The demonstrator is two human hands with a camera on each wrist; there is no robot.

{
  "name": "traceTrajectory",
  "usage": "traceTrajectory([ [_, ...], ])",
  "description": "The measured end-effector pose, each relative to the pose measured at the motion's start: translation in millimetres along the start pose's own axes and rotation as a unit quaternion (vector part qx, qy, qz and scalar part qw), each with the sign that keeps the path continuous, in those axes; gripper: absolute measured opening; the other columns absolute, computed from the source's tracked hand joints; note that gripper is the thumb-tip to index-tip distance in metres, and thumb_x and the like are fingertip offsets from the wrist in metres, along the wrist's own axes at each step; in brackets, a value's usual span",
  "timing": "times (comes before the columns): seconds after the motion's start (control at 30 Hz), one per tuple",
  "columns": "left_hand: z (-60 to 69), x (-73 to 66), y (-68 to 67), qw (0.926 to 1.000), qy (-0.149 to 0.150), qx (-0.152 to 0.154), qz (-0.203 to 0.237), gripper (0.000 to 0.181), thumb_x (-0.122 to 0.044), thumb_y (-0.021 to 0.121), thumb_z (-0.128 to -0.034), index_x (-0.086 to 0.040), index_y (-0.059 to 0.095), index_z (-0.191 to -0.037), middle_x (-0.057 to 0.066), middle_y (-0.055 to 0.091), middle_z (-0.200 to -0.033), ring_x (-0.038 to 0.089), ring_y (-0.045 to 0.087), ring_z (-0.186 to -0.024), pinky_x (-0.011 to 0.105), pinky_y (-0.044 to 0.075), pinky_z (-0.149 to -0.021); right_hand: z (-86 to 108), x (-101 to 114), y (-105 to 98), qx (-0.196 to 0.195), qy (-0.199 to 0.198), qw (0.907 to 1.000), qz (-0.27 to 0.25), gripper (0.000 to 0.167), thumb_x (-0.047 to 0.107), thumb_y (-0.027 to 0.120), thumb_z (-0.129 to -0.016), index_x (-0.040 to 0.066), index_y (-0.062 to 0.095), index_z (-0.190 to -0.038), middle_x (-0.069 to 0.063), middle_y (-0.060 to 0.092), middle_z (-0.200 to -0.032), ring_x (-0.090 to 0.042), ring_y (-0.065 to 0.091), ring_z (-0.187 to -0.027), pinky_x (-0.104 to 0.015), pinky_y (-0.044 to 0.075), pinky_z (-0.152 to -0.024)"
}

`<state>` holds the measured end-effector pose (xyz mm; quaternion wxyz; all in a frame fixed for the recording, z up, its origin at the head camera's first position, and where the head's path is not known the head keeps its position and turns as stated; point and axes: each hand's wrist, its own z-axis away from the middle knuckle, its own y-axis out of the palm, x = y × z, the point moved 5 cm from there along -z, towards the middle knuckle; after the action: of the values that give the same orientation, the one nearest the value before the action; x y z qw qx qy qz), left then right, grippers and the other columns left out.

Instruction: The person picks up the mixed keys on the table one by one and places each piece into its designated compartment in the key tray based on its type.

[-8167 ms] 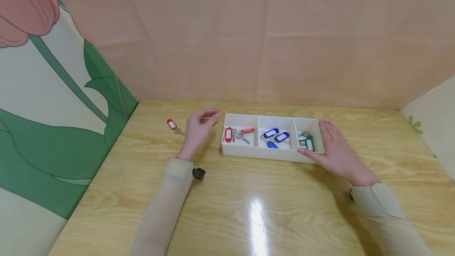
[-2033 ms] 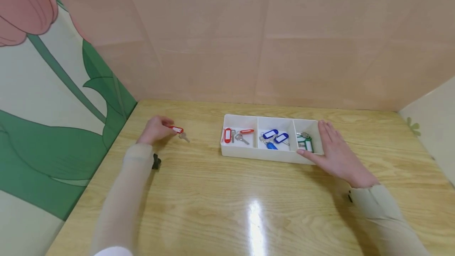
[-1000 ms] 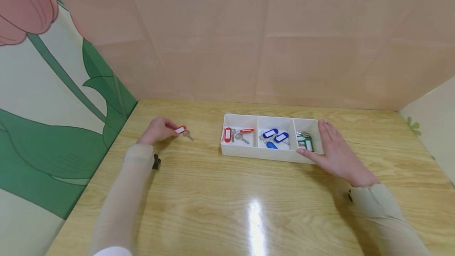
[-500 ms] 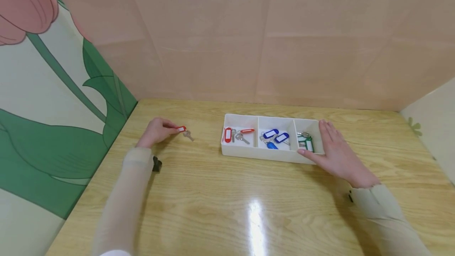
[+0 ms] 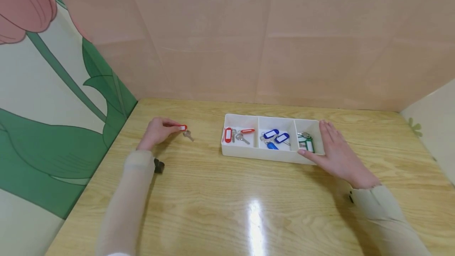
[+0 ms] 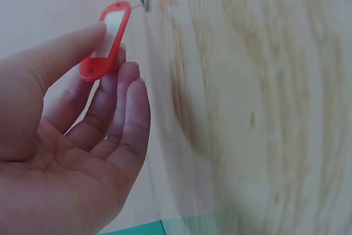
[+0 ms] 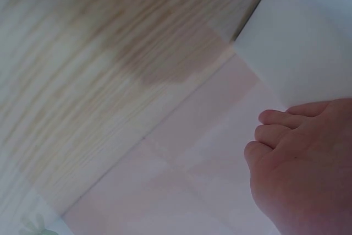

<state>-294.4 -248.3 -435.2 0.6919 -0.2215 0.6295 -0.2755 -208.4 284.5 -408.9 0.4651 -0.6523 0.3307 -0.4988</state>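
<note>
My left hand [image 5: 158, 131] pinches a red key tag [image 6: 113, 36] between thumb and fingertips, left of the box. From the tag's ring a silver key [image 5: 188, 135] hangs to the right, close to the tabletop. My right hand [image 5: 337, 153] rests on the right end of a white three-compartment box [image 5: 263, 156], its fingers extended along the end wall and its thumb on the front rim. Red-tagged keys [image 5: 243, 138] lie in the left compartment. In the middle are blue-tagged keys [image 5: 271, 144], and green-tagged keys [image 5: 308, 144] lie in the right one, partly hidden by the walls.
The box stands on a wood-grain table [image 5: 213, 200], near its back edge. Behind it rises a pinkish-beige backdrop [image 5: 249, 42]. A panel with a flower and green leaves [image 5: 60, 149] borders the left side.
Since two seconds ago, my left hand has moved slightly right and shifted its grip on the red key tag, with the key now hanging from it. The right hand and box have stayed put.
</note>
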Motion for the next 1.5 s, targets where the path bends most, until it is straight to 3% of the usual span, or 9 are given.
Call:
traceTrajectory([
  [0.2, 1.9, -2.6, 3.4, 0.9998, 0.0, -0.005, 0.02, 0.027, -0.027, 0.075, -0.0962, -0.006, 0.077, -0.113, 0.013, 0.07, -0.117, 0.027, 0.06, -0.106, 0.037, 0.048, -0.086, -0.1, 0, 1, -0.003, 0.0, 1.0, -0.002, 0.113, 0.06, 0.064, -0.094, -0.003, -0.003, -0.159, -0.028, -0.002, -0.165, -0.04, -0.006, -0.152, -0.053, -0.003, -0.121],
  [0.63, 8.6, -16.7, 2.1, 0.9986, 0.029, -0.036, 0.027, 0.024, -0.023, 0.075, -0.0961, -0.003, 0.075, -0.109, 0.013, 0.071, -0.105, 0.025, 0.061, -0.091, 0.034, 0.049, -0.076, -0.8, 0, -2, -0.008, -0.004, 1.0, 0.002, 0.113, 0.059, 0.065, -0.094, -0.002, -0.004, -0.16, -0.025, -0.004, -0.166, -0.041, -0.005, -0.152, -0.05, -0.006, -0.121],
  [1.07, 7.0, -26.9, -1.4, 0.9932, 0.047, -0.071, 0.08, 0.031, -0.026, 0.071, -0.0989, -0.002, 0.074, -0.118, 0.016, 0.071, -0.118, 0.027, 0.064, -0.107, 0.039, 0.052, -0.091, -1.1, 0, -1, -0.01, -0.005, 0.9999, -0.001, 0.113, 0.059, 0.065, -0.094, -0.003, -0.003, -0.16, -0.026, -0.003, -0.166, -0.042, -0.003, -0.152, -0.051, -0.004, -0.121],
  [1.5, 11.9, -46.9, -2.7, 0.9854, 0.087, -0.099, 0.108, 0.032, -0.033, 0.071, -0.0981, -0.007, 0.076, -0.118, 0.011, 0.072, -0.111, 0.023, 0.064, -0.098, 0.032, 0.052, -0.08, -0.4, 0, 1, -0.01, -0.004, 0.9999, 0.001, 0.112, 0.059, 0.064, -0.094, -0.003, -0.002, -0.16, -0.027, -0.001, -0.166, -0.042, -0.004, -0.152, -0.053, -0.002, -0.121],
])
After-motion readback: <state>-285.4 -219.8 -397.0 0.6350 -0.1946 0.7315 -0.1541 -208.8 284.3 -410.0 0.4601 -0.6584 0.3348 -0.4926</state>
